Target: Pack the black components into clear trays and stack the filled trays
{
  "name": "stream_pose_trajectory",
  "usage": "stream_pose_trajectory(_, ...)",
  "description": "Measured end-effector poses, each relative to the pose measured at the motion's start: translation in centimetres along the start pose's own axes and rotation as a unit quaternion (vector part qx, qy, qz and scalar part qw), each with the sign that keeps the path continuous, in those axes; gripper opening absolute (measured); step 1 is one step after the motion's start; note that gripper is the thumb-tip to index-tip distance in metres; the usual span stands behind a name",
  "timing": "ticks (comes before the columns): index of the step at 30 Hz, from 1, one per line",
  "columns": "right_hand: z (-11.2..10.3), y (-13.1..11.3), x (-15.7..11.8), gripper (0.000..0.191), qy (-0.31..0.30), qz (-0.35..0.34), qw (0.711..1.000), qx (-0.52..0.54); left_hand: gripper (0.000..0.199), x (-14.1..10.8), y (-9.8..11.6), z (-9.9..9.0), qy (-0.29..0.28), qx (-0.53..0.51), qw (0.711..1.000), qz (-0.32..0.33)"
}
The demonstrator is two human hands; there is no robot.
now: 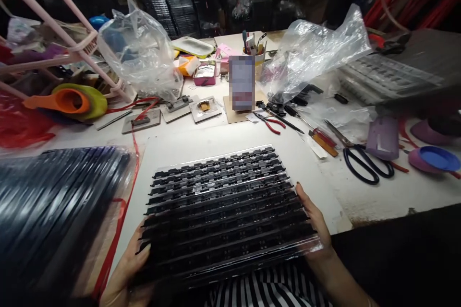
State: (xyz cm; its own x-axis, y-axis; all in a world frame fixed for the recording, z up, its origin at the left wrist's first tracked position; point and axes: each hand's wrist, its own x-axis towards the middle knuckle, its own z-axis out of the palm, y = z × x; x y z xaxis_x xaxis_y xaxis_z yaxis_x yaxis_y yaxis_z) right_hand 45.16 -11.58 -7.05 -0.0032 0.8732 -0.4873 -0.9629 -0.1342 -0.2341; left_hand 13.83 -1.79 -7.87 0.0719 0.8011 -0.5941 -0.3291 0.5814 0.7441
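A clear plastic tray (223, 206) filled with rows of small black parts lies on the white table (201, 141) right in front of me. My left hand (131, 261) grips its near left corner, fingers curled over the edge. My right hand (317, 225) holds the right edge, with the thumb on top. The tray's near edge hangs over my striped shirt.
A tall stack of black trays (54, 211) sits at the left. Behind stand crumpled plastic bags (140, 53), small jigs (205, 108), red-handled pliers (272, 124), screwdrivers (317, 134), black scissors (363, 163), purple lids (435, 158) and a pink rack (54, 29).
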Motion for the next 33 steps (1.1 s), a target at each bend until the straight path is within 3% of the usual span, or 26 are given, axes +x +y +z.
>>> stream_pose_trajectory(5,0.4,0.0,0.1,0.04,-0.005,-0.007,1.0,0.011,0.058,3.4,0.1,-1.7,0.035,0.114,0.988,0.098)
stream_pose_trajectory(8,0.4,0.0,0.0,0.037,-0.008,-0.029,0.999,0.014,0.062,3.5,0.2,-1.7,0.036,0.148,0.981,0.118)
stream_pose_trajectory(14,-0.1,-0.2,-0.6,0.033,-0.01,-0.063,0.998,0.02,0.062,0.1,0.1,0.3,-0.021,-0.016,1.0,-0.007)
stream_pose_trajectory(17,-0.3,-0.2,-0.6,0.028,0.0,-0.055,0.998,0.009,0.06,-0.7,0.2,0.8,-0.03,-0.071,0.997,-0.02)
stream_pose_trajectory(26,-0.3,-0.2,-0.1,0.023,0.039,-0.036,0.998,0.037,0.051,-0.9,0.6,2.0,0.074,-0.169,0.983,0.0)
stream_pose_trajectory(28,-0.1,-0.2,0.0,0.026,0.044,-0.037,0.998,0.041,0.049,-0.9,0.4,1.7,0.044,-0.187,0.981,0.022)
stream_pose_trajectory(33,0.0,0.0,0.3,0.03,0.064,-0.075,0.993,0.071,0.048,-0.8,-0.7,0.2,-0.092,-0.241,0.964,0.066)
